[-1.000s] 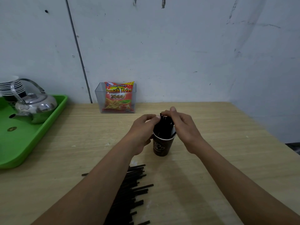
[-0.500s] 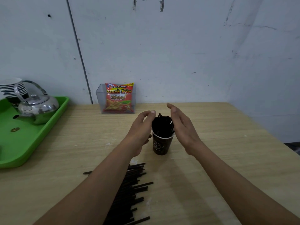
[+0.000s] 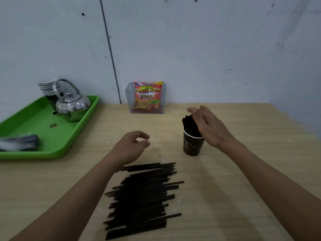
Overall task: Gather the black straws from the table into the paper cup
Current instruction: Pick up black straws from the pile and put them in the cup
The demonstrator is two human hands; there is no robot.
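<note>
Table point(image 3: 251, 162), light wood, pushed against a wall at its far edge.

Left edge: 1 green tray point(image 3: 52, 154). On it are 1 steel kettle point(image 3: 73, 105) at the tray's far side, 1 stack of cups point(image 3: 49, 87) just behind the kettle (rims too tight to count exactly, roughly seven), 1 small round disc point(image 3: 53, 125) on the tray floor, and 1 wrapped bundle point(image 3: 19, 143) at the tray's near left, blurred.

Far edge, middle: 1 clear box point(image 3: 129, 98) holding 1 red snack pack point(image 3: 147, 98), upright.

Centre: left hand point(image 3: 130, 148) is above the table between the tray and the cup. Its fingers are loosely curled, thumb near the forefinger, and it grips nothing that shows; the fingertips are blurred.

Near edge, centre: loose straws point(image 3: 140, 199), 1 pile, several dozen (too many and too overlapped to count). They lie flat and roughly parallel, and the left forearm crosses the pile's left ends.

Right of centre: 1 paper cup point(image 3: 192, 146), dark, upright, well apart from the pile. 1 bunch of standing straws point(image 3: 190, 126) is in it, leaning left, count not readable.

Right hand point(image 3: 208, 129) has its fingers straight and held together, palm side against the right of the standing straws, above the cup's rim. It is not curled around them.
</note>
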